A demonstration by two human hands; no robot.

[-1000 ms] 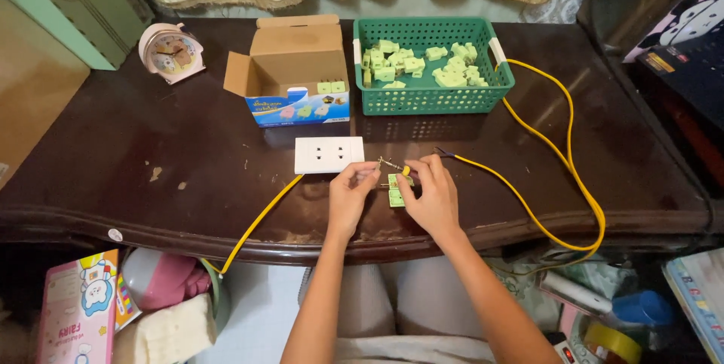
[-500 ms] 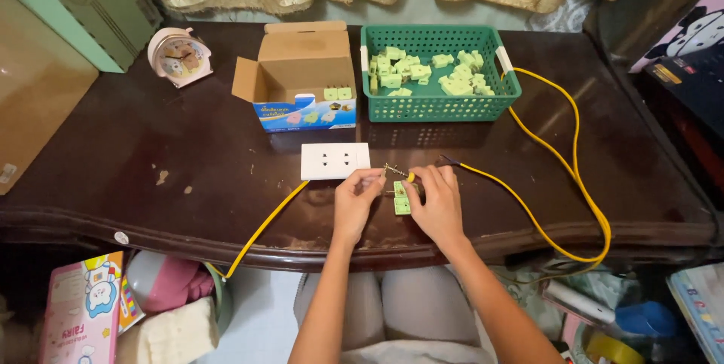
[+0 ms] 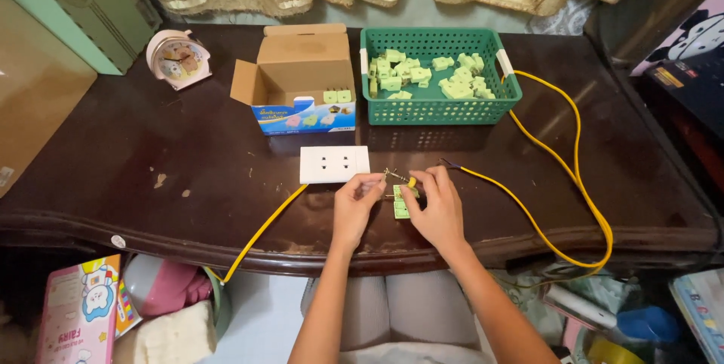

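Near the frame's centre, the left hand [image 3: 356, 202] pinches a thin metal pin, and the right hand [image 3: 436, 205] holds the green part [image 3: 400, 204] with closed fingers. I think the small pin can slip and roll under the socket [image 3: 335, 164].

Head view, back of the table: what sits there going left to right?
Pink alarm clock → open cardboard box → green basket of pale green parts → yellow cable looping off the basket's right side.
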